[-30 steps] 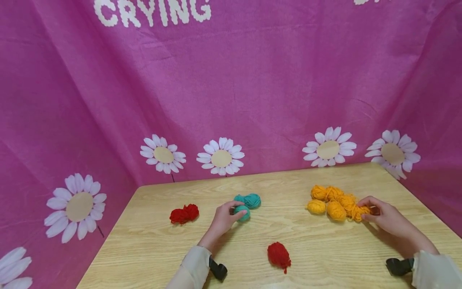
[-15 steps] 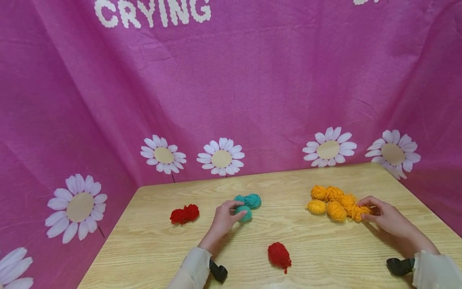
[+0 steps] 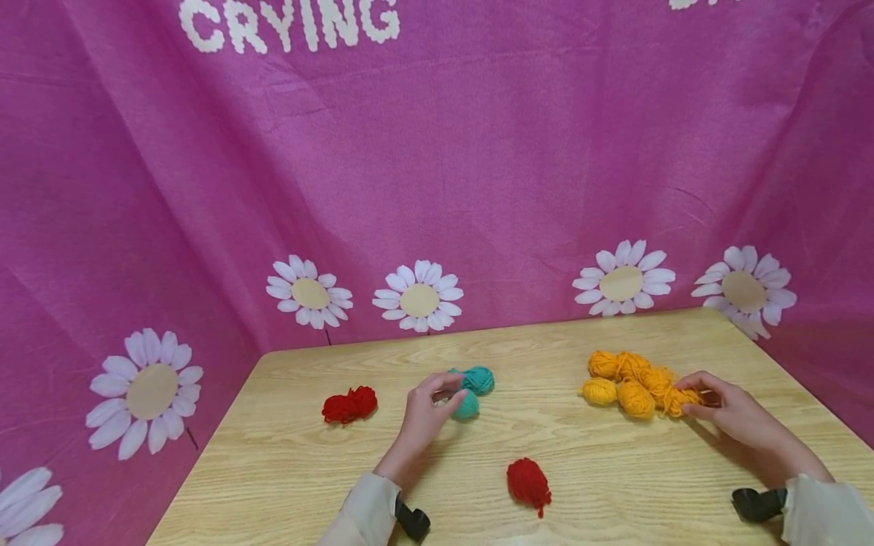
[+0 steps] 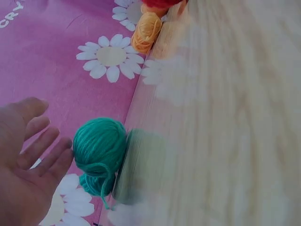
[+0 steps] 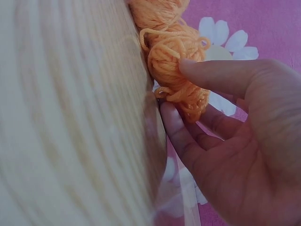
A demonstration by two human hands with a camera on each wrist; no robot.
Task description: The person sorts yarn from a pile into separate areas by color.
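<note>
In the head view my left hand (image 3: 425,409) hovers beside a small teal yarn ball (image 3: 467,406), which stands just in front of another teal ball (image 3: 481,379). Seen from the left wrist, the fingers of that hand (image 4: 28,162) are spread and relaxed, with fingertips right at the side of the teal ball (image 4: 99,145). My right hand (image 3: 734,413) holds the rightmost ball of yellow-orange yarn (image 3: 674,403) in a cluster on the table. From the right wrist, the thumb lies on top of this yarn (image 5: 171,61) and the fingers (image 5: 174,125) reach under its end.
Several more yellow-orange yarn balls (image 3: 635,399) lie joined to the left of the held one. A red yarn pair (image 3: 349,405) lies at the left, and one red ball (image 3: 527,483) near the front. A purple daisy-print cloth (image 3: 478,189) hangs behind the wooden table (image 3: 273,485).
My left hand has loosened from the front teal ball and lifted slightly; the ball has shifted a little to the right. The right hand has stayed on the yellow-orange yarn.
</note>
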